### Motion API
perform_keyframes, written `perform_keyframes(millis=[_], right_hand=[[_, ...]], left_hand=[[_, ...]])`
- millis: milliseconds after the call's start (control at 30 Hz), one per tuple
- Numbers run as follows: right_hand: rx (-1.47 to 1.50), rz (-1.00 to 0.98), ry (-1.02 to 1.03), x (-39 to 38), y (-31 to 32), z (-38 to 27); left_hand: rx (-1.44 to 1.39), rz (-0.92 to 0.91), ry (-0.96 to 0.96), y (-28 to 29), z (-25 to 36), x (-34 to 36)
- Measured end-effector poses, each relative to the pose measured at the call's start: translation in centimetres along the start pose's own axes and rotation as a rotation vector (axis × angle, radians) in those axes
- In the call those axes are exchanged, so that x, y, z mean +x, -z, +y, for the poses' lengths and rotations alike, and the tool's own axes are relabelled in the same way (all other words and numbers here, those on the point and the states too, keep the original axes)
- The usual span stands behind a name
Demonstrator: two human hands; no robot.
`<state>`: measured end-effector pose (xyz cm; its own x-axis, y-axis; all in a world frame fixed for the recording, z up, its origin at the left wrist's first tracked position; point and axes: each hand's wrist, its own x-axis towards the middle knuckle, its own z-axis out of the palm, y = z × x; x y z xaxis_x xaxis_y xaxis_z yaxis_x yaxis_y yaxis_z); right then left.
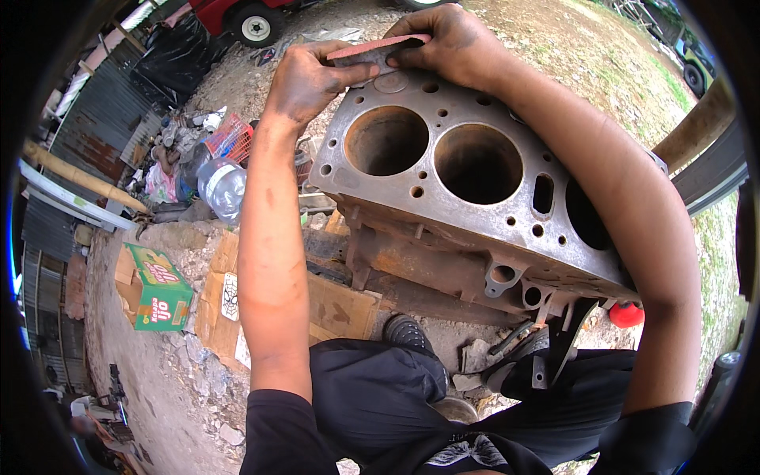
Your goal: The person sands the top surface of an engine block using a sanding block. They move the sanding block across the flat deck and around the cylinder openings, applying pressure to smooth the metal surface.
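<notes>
Reddish sheet (380, 47), pinched by the left hand (306, 81) and right hand (448, 47) near the eleven-o'clock corner of the engine block (467, 226), could tear if tugged unevenly.

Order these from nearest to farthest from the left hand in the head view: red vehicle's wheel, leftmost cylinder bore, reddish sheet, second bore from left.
1. Reddish sheet: in the left hand.
2. Leftmost bore: below, to the right.
3. Second bore: farther right.
4. Wheel: background, upper left.
</notes>
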<state>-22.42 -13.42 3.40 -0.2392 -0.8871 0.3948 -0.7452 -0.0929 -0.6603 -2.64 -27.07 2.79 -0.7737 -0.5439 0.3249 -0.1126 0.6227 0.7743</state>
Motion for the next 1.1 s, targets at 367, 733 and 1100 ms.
perform_keyframes(millis=[367, 733, 1100], right_hand=[[-0.135, 0.011, 0.344, -0.1, 0.1, -0.1], [-0.261, -0.121, 0.504, 0.4, 0.7, -0.7], [-0.411, -0.098, 0.552, -0.3, 0.7, -1.8]], left_hand=[[0.215, -0.002, -0.164, 0.2, -0.3, 0.2], [0.232, -0.040, -0.102, 0.8, 0.4, -0.3], [0.154, -0.113, 0.026, 1.9, 0.0, -0.5]])
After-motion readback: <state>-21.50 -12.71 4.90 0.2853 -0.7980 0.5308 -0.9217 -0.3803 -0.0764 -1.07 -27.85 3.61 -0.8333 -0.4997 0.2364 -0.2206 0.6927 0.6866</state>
